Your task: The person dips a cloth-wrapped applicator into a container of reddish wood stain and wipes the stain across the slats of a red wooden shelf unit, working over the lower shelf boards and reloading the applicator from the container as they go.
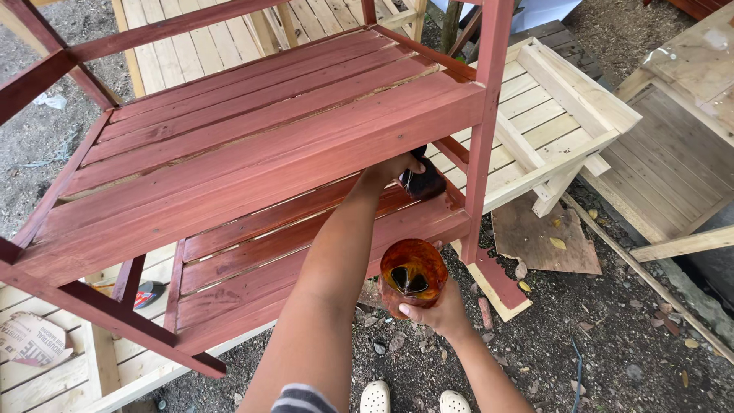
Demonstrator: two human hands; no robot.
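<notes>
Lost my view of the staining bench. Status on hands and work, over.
Left hand grips dark brush, under top shelf, over lower slats. Right hand holds stain-coated cup. Red upright post beside brush.

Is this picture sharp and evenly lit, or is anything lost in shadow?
Head view: soft, even daylight and mostly sharp. The left hand and its dark pad sit in shade under the top shelf. The stained cup in the right hand glints slightly.

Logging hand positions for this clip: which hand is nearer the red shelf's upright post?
Left. The left hand, holding a dark pad, works just beside the post; the right hand holds a stained cup lower, nearer the person.
</notes>
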